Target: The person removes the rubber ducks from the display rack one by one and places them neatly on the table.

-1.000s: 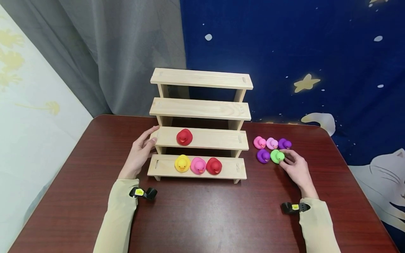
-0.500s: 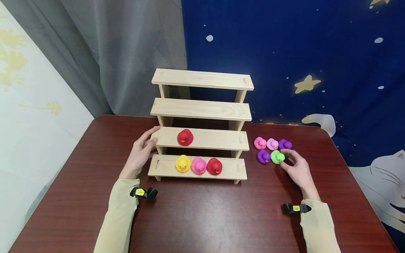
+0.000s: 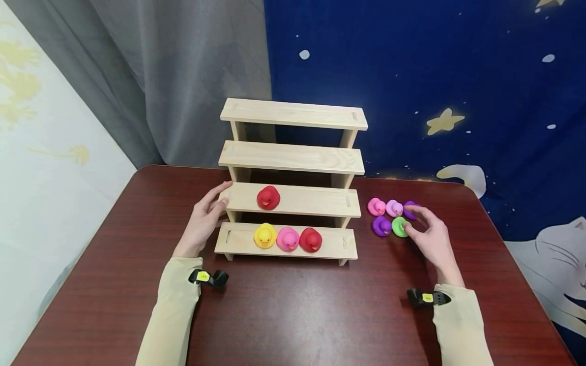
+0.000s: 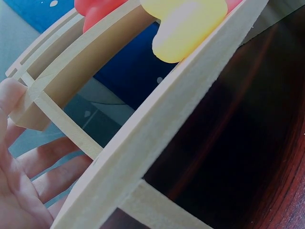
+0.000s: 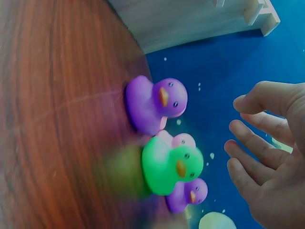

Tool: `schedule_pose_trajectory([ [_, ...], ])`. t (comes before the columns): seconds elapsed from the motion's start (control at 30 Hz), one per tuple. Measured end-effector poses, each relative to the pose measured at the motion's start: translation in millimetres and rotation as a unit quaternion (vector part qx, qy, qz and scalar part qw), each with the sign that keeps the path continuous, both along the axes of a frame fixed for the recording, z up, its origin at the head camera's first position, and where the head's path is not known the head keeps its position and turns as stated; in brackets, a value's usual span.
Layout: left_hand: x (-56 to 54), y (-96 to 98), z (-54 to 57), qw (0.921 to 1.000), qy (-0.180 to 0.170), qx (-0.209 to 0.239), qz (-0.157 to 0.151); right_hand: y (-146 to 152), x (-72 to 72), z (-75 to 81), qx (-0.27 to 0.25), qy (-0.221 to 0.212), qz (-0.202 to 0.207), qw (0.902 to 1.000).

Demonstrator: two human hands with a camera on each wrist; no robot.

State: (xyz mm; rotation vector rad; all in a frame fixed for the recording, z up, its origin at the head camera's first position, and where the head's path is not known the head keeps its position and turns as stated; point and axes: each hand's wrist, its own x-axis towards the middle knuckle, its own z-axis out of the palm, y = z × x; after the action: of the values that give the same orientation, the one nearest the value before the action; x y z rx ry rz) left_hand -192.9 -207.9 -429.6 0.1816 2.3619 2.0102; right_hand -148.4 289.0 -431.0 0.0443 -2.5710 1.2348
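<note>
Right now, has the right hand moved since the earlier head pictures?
Yes. Judged against the shelf, the right hand moved slightly up the head picture; whether it rose or reached forward, I cannot tell.

The left forearm [image 3: 170,317], in a pale sleeve, rises to the left side of the shelf [image 3: 293,157], where the left hand [image 3: 199,223] holds its left end, thumb against the wood and the other fingers reaching behind, slightly spread. To the right of the shelf and apart from it, the right forearm [image 3: 460,325], sleeved alike, slants inward and ends in the right hand [image 3: 432,241], which grips nothing, its thumb and gently bent fingers parted.
</note>
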Motion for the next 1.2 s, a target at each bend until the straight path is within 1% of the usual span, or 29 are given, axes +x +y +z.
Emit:
schedule_pose_trajectory([
  [0.07,-0.2,0.4,0.5,1.0000,0.002,-0.002,-0.001,-4.6,1.5,5.2,-0.004,0.006,0.007,1.0000],
  [0.2,-0.4,0.7,1.3,1.0000,0.003,-0.001,-0.003,-21.9,7.3,23.2,-0.015,0.019,0.020,0.9995],
  [0.3,-1.0,0.9,1.8,1.0000,0.001,0.003,-0.004,-33.1,9.0,30.9,-0.036,0.034,0.037,0.9981],
  [0.43,-2.1,1.2,2.3,0.9999,0.000,0.008,-0.008,-35.2,1.9,21.1,-0.039,0.040,0.046,0.9974],
  [0.53,-2.7,1.0,2.5,0.9999,0.000,0.010,-0.011,-35.9,-4.3,13.1,-0.023,0.037,0.037,0.9984],
  [0.6,-2.9,0.6,2.3,0.9998,-0.001,0.013,-0.012,-39.9,-6.0,13.1,-0.021,0.037,0.039,0.9983],
  [0.67,-2.9,0.1,2.1,0.9998,-0.002,0.016,-0.013,-46.1,-5.9,17.5,-0.029,0.039,0.049,0.9976],
  [0.8,-2.8,-0.7,1.4,0.9997,-0.007,0.018,-0.012,-63.6,0.4,37.3,-0.042,0.048,0.074,0.9953],
  [0.9,-2.6,-0.9,1.1,0.9998,-0.011,0.017,-0.010,-74.6,5.1,50.7,-0.044,0.051,0.081,0.9944],
  [0.97,-2.2,-1.0,1.1,0.9998,-0.013,0.015,-0.009,-79.2,5.4,54.5,-0.052,0.051,0.085,0.9937],
  [1.2,-0.4,-1.9,1.1,0.9997,-0.009,0.019,-0.009,-93.3,2.4,61.2,-0.098,0.058,0.126,0.9855],
])
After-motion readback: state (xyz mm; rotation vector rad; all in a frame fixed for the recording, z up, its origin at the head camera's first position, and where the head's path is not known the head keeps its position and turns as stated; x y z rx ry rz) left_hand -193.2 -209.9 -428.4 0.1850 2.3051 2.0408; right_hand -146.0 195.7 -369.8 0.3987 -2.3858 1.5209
